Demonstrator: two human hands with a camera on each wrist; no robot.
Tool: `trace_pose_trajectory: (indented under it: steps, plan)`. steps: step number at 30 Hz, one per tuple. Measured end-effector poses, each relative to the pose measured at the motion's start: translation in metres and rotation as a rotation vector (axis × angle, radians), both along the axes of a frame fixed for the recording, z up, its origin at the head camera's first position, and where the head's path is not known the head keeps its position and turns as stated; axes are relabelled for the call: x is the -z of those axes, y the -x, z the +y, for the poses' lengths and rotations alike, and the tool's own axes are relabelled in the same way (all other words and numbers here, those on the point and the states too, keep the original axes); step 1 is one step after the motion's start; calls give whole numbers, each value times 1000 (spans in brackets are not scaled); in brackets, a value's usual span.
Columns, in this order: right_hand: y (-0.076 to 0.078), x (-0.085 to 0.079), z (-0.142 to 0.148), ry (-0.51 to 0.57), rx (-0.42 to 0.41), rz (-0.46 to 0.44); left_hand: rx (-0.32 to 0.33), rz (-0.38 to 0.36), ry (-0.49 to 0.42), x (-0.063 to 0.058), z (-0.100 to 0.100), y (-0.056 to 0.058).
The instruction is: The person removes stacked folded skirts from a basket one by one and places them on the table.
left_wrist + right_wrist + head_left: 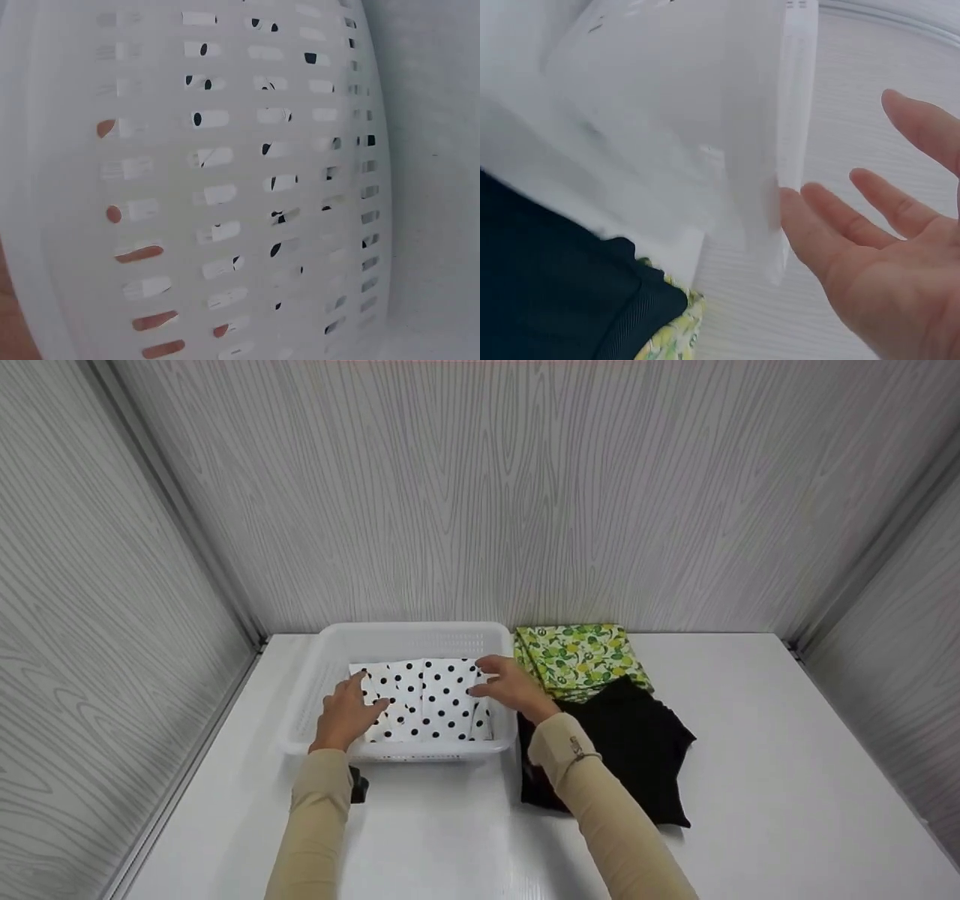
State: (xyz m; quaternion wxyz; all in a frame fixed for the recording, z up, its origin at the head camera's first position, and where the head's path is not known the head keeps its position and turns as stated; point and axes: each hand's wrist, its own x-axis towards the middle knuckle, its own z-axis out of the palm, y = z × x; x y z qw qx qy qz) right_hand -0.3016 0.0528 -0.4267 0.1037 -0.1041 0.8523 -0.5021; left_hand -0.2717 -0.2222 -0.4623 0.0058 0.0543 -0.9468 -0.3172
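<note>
Nearest, two beige sleeves reach forward from the near side of the white basket, across a white tabletop. The left forearm runs almost straight toward the basket's near left corner, and a small black object shows beside its cuff. The right forearm slants inward toward the basket's right side; a thin dark band circles that cuff.

The left hand is over the left part of the basket, thumb and fingers loosely bent with a wide gap between them. Through the slots of the basket's wall, the left wrist view shows patches of skin and black dots; whether these fingers press on the cloth I cannot tell. The right hand lies over the basket's right rim, relaxed and spread, its fingertips pointing inward. In the right wrist view its palm is bare and one finger is at the basket's edge; firm contact cannot be judged.

Inside the basket, the white cloth with black dots lies folded flat between the hands. Right of the basket is a black cloth, partly under the right forearm and overlapping the near edge of a folded green-and-yellow patterned cloth beside the basket's far right corner. Beyond the basket stands a grey wood-grain wall.
</note>
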Motion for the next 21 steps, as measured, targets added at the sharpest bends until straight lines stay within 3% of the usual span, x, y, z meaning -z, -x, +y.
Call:
trace_pose_trajectory:
  steps: [7, 15, 21]
  plan:
    - [-2, 8, -19, 42, 27, -138, 2, -102, -22, 5, -1, 6]
    - [-2, 20, -40, 14, 104, -129, -21, -153, -77, 4, -15, 16]
    - [-1, 28, -43, -36, 152, -141, -6, -192, -117, 8, -15, 18]
